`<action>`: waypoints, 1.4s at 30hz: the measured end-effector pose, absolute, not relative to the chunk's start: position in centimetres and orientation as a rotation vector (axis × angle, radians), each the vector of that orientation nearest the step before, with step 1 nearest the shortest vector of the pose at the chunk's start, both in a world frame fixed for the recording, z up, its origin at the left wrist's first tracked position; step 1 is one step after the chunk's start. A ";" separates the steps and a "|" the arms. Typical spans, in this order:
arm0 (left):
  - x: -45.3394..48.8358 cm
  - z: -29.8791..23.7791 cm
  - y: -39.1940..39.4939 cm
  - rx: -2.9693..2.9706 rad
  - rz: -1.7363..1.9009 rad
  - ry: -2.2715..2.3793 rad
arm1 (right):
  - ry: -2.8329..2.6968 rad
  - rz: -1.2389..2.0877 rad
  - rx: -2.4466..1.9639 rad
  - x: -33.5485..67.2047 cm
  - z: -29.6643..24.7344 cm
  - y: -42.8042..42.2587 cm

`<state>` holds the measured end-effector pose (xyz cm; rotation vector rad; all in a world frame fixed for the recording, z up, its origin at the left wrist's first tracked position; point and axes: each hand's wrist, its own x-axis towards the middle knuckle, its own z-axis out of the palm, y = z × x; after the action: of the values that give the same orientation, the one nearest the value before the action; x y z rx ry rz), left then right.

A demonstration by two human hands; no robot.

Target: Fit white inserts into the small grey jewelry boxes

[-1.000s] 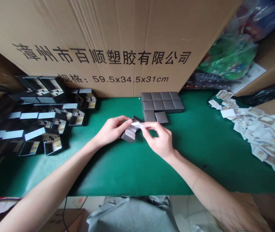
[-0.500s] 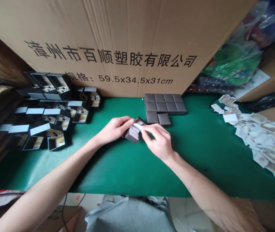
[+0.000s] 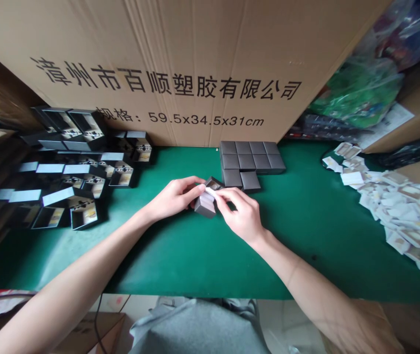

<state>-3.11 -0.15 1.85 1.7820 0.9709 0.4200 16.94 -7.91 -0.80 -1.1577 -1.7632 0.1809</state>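
In the middle of the head view, my left hand (image 3: 176,197) is closed around the left side of a small dark hinged box (image 3: 205,209), whose lid stands open. Pale lining shows inside the box. My right hand (image 3: 242,212) pinches a small white insert (image 3: 211,191) between thumb and fingertips, at the box's opening. The left thumb lies close to the insert's left end; whether it touches is hard to make out. Part of the box is hidden behind my fingers.
Closed dark boxes (image 3: 253,162) stand in a block behind my right hand. Several open boxes (image 3: 84,211) are grouped at the left. White inserts (image 3: 390,201) lie heaped on the green table (image 3: 195,260) at the right. A large carton (image 3: 165,44) rises behind.
The box has shifted slightly right in my left hand. The white insert sits a little flatter against the opening, still pinched by my right hand.
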 end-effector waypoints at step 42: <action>-3.1 2.0 -0.3 1.784 0.434 0.970 | -1.784 0.051 -1.166 17.2 -1.0 -7.7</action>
<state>-3.14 -0.27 1.96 1.7843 0.9703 0.4342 17.24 -7.70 -1.01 -1.1659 -1.7844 0.0507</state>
